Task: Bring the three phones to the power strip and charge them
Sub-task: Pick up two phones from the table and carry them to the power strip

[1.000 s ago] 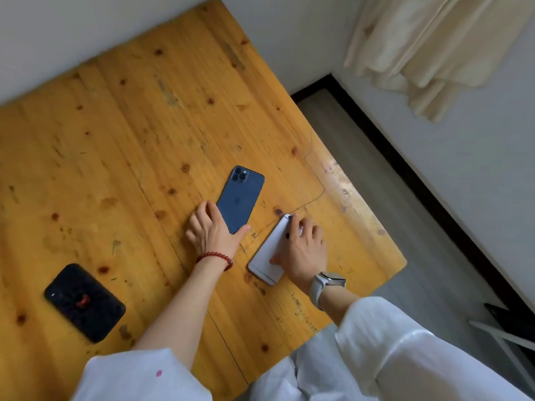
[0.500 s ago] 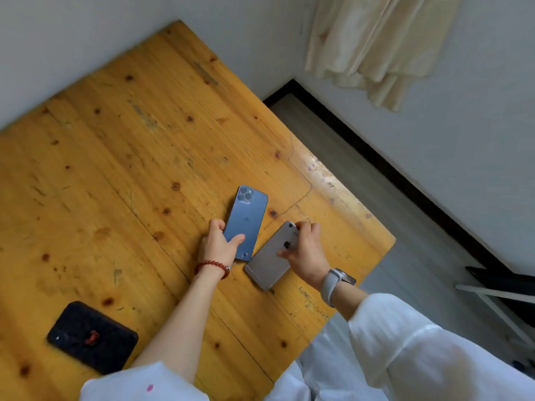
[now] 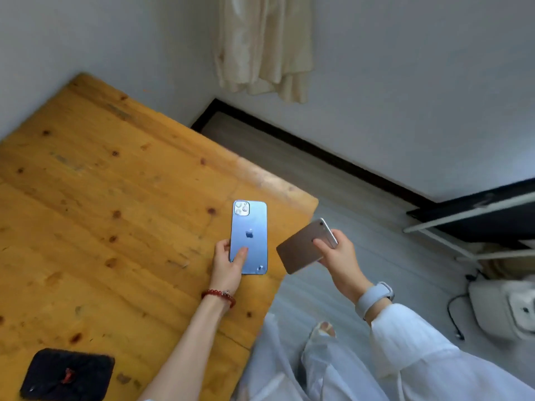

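Head view: left hand [image 3: 228,263] grips the blue phone [image 3: 249,237] above the table [image 3: 86,198] right edge; right hand [image 3: 337,256] clasps the grey phone [image 3: 301,246] over the floor. The black phone [image 3: 68,374] lies near-left. Hold both firmly by their edges; collect it before leaving.

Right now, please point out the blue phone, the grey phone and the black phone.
blue phone [image 3: 249,227]: head view, on its back near the logo.
grey phone [image 3: 299,247]: head view, on the bare middle of its back.
black phone [image 3: 68,374]: head view, on its dark back by the red mark.
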Demonstrator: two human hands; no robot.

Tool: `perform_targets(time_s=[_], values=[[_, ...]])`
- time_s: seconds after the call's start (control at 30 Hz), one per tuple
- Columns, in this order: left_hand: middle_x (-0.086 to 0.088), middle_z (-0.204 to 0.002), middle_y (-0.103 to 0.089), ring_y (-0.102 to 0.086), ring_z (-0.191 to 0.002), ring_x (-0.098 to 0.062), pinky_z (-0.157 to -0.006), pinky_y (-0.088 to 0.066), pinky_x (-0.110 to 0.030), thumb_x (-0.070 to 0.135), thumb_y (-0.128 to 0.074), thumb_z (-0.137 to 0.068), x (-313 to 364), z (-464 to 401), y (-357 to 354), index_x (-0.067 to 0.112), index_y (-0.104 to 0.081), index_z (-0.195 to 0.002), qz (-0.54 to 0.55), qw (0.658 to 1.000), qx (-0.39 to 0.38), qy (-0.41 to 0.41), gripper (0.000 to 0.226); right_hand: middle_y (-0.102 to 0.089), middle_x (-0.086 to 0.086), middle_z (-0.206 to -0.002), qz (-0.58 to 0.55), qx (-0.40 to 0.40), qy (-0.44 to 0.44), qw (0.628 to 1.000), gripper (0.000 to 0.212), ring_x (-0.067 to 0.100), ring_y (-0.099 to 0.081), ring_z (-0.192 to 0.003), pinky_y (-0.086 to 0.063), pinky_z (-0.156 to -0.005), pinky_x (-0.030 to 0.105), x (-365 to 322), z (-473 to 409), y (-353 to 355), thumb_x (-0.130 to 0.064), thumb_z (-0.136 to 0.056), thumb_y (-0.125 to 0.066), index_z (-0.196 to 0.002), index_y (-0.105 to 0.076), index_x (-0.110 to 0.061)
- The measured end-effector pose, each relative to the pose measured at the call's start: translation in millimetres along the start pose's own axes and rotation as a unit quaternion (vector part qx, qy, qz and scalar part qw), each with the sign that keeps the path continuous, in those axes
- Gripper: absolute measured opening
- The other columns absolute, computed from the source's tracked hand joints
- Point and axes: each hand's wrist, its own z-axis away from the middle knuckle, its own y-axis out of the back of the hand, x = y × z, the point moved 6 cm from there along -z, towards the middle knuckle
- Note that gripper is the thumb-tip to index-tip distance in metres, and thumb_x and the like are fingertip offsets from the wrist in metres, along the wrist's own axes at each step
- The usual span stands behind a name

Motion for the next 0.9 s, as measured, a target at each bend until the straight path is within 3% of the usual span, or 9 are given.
perform_targets(time_s=[0.1, 0.13, 0.2, 0.27, 0.43, 0.57, 0.73, 0.83, 0.9], values=[[-0.008, -0.108, -0.057, -0.059, -0.091, -0.020, -0.075, -0.055, -0.027, 0.008, -0.051, -0.089, 15, 18, -64, 0.012, -0.038, -0.116, -0.003, 0.996, -0.090, 0.000, 0.029, -0.054, 0.013, -0.087, -0.066, 0.041, -0.004, 0.997, 0.017, 0.022, -0.051, -0.078, -0.045, -0.070, 0.036, 9, 16, 66, 0.005, -0.085, -0.048, -0.091, -0.052, -0.011], [-0.010, -0.109, -0.057, -0.059, -0.092, -0.023, -0.075, -0.055, -0.034, 0.008, -0.050, -0.089, 20, 26, -90, 0.011, -0.037, -0.118, -0.013, 0.992, -0.125, 0.001, 0.032, -0.055, 0.011, -0.084, -0.090, 0.059, -0.002, 0.994, 0.018, 0.020, -0.052, -0.076, -0.046, -0.067, 0.033, 14, 23, 92, 0.005, -0.085, -0.048, -0.089, -0.053, -0.012], [-0.010, -0.106, -0.058, -0.060, -0.088, -0.021, -0.066, -0.056, -0.030, 0.007, -0.050, -0.090, 26, 45, -146, 0.014, -0.036, -0.115, -0.046, 0.980, -0.192, -0.008, 0.030, -0.056, 0.006, -0.079, -0.139, 0.098, 0.004, 0.985, 0.019, 0.017, -0.053, -0.073, -0.047, -0.066, 0.030, 30, 39, 148, 0.003, -0.085, -0.051, -0.084, -0.056, -0.016], [-0.010, -0.104, -0.058, -0.060, -0.087, -0.022, -0.069, -0.055, -0.032, 0.006, -0.050, -0.089, 26, 69, -201, 0.015, -0.035, -0.110, -0.089, 0.964, -0.247, -0.026, 0.028, -0.058, 0.004, -0.079, -0.189, 0.149, 0.000, 0.970, 0.018, 0.015, -0.055, -0.073, -0.049, -0.065, 0.029, 53, 58, 203, 0.000, -0.085, -0.054, -0.083, -0.057, -0.018], [-0.011, -0.107, -0.057, -0.060, -0.092, -0.023, -0.068, -0.054, -0.034, 0.005, -0.050, -0.089, 7, 162, -352, 0.015, -0.035, -0.106, -0.165, 0.914, -0.368, -0.053, 0.025, -0.063, 0.009, -0.082, -0.261, 0.297, -0.022, 0.918, 0.008, 0.022, -0.058, -0.076, -0.047, -0.069, 0.039, 144, 124, 355, -0.015, -0.086, -0.059, -0.078, -0.059, -0.012], [-0.013, -0.113, -0.056, -0.058, -0.104, -0.030, -0.087, -0.051, -0.052, 0.005, -0.046, -0.090, -22, 250, -463, 0.016, -0.036, -0.109, -0.218, 0.872, -0.431, -0.071, 0.024, -0.061, 0.010, -0.085, -0.254, 0.405, -0.044, 0.877, 0.011, 0.021, -0.056, -0.070, -0.046, -0.066, 0.035, 209, 190, 463, -0.022, -0.090, -0.051, -0.082, -0.052, -0.014], [-0.011, -0.118, -0.055, -0.056, -0.107, -0.032, -0.090, -0.048, -0.056, 0.007, -0.045, -0.091, -65, 356, -587, 0.018, -0.038, -0.107, -0.298, 0.790, -0.528, -0.093, 0.021, -0.057, 0.008, -0.090, -0.280, 0.471, -0.113, 0.829, 0.003, 0.024, -0.054, -0.075, -0.043, -0.060, 0.028, 289, 266, 565, -0.012, -0.089, -0.045, -0.088, -0.047, -0.010], [-0.013, -0.117, -0.055, -0.056, -0.107, -0.033, -0.092, -0.047, -0.055, 0.007, -0.046, -0.090, -95, 413, -658, 0.017, -0.038, -0.107, -0.341, 0.738, -0.575, -0.094, 0.021, -0.058, 0.007, -0.082, -0.317, 0.500, -0.139, 0.794, 0.017, 0.025, -0.056, -0.074, -0.045, -0.062, 0.029, 332, 311, 611, 0.003, -0.082, -0.045, -0.084, -0.051, -0.013], [-0.012, -0.114, -0.055, -0.056, -0.104, -0.031, -0.092, -0.047, -0.052, 0.006, -0.047, -0.090, -115, 447, -701, 0.016, -0.038, -0.105, -0.365, 0.707, -0.597, -0.099, 0.020, -0.058, 0.009, -0.080, -0.318, 0.528, -0.149, 0.773, 0.014, 0.023, -0.054, -0.073, -0.042, -0.063, 0.028, 355, 337, 639, 0.003, -0.080, -0.049, -0.084, -0.053, -0.009]])
